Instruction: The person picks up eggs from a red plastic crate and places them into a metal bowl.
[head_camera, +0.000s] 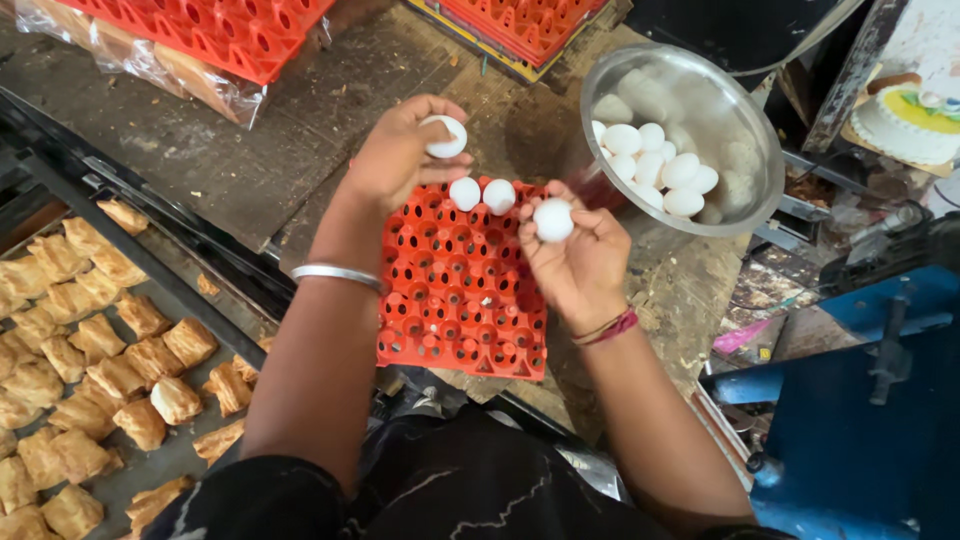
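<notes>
The left hand (400, 150) is near the top middle of the frame, and its grip is closed around one white egg (444, 136). The right hand (575, 255) is in the middle of the frame, and its grip is closed around another white egg (553, 220), held at the fingertips. Both hands are up over a red egg tray (460, 300) that lies flat on the worn tabletop (300, 130). Two more white eggs (481, 194) already sit side by side in the top row of the tray, and the other cups look empty. A shiny steel bowl (745, 190) with many white eggs stands at the upper right, just beside the tray. It looks like the step in hand is filling the tray, egg by egg. The next move would call for lowering each egg gently into an empty cup beside the two seated ones, so that no shell cracks.
</notes>
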